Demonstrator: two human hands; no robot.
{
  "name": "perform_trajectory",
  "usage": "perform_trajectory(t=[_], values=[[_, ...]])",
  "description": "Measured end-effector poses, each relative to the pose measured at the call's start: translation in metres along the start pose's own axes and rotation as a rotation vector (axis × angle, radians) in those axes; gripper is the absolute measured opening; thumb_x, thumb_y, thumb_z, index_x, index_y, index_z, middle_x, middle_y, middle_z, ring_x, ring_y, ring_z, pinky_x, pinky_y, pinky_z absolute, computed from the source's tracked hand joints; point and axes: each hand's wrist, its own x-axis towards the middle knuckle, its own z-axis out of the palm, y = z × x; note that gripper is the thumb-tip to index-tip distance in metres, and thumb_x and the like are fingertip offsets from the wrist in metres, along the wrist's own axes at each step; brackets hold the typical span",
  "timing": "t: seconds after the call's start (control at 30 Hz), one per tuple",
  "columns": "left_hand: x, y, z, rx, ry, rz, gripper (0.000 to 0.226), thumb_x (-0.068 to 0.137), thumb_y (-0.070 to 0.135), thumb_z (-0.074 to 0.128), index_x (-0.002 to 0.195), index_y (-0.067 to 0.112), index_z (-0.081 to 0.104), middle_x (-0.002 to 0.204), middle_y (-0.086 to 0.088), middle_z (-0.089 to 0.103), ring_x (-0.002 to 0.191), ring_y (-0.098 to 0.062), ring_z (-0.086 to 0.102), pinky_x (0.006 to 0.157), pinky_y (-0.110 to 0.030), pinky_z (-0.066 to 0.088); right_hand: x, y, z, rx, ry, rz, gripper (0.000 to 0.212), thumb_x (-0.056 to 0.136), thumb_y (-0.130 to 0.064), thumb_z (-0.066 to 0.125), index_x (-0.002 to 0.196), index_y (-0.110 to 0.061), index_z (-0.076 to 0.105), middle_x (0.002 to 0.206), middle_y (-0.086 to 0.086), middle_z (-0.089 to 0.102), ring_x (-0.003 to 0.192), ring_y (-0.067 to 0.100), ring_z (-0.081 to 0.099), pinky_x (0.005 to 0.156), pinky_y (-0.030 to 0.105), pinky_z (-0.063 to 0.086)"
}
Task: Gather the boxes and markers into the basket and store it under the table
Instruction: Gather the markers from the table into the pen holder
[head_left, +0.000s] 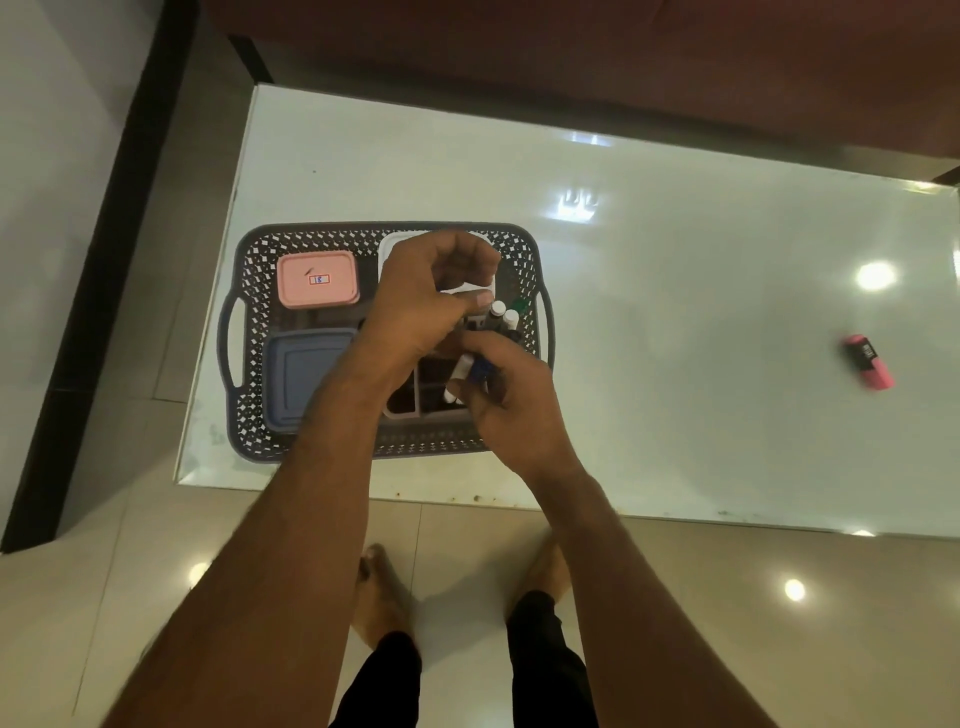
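Holding blue-capped marker (470, 376) in right hand (511, 410) over basket (249, 415).

1. The left hand (431, 306) covers most of the white box (397, 244) at the far side of the basket (249, 415); only the box's corners show.
2. The right hand (506, 400) hides most of the marker (470, 370) in its fingers; the grip is blurred.
3. The blue box (301, 374) is partly behind the left forearm.
4. The small label on the pink box (318, 278) is too small to read.
5. The tabletop (675, 312) is cut off at the right edge.
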Motion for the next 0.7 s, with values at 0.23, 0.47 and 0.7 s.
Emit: perform_trajectory(t=[0.23,0.47,0.7], values=[[0.016,0.031,0.019,0.023,0.072,0.115,0.016,0.091,0.004,0.070,0.107,0.007,0.073,0.104,0.000,0.076,0.100,-0.008,0.072,0.094,-0.025,0.057,0.004,-0.021,-0.039,-0.026,0.109,-0.132,0.034,0.085,0.005,0.074,0.118,-0.004,0.072,0.116,0.005,0.075,0.107,0.013,0.070,0.096,0.026,0.057],[0.032,0.053,0.086,0.542,0.160,0.326,0.026,0.099,0.019,0.065,0.125,0.014,0.064,0.131,-0.001,0.065,0.124,-0.017,0.059,0.107,-0.019,0.039,0.006,0.006,-0.121,-0.299,0.429,-0.250,0.031,0.093,-0.001,0.064,0.124,0.000,0.068,0.126,0.010,0.070,0.121,0.026,0.064,0.105,0.037,0.051],[0.048,0.046,0.185,0.914,0.098,0.516,0.053,0.095,0.027,0.070,0.141,0.005,0.053,0.146,-0.014,0.055,0.139,-0.032,0.049,0.125,-0.046,0.029,-0.005,0.098,-0.237,-0.714,0.534,-0.046,0.049,0.089,-0.001,0.060,0.137,-0.009,0.060,0.139,0.007,0.062,0.131,0.027,0.056,0.109,0.038,0.043]])
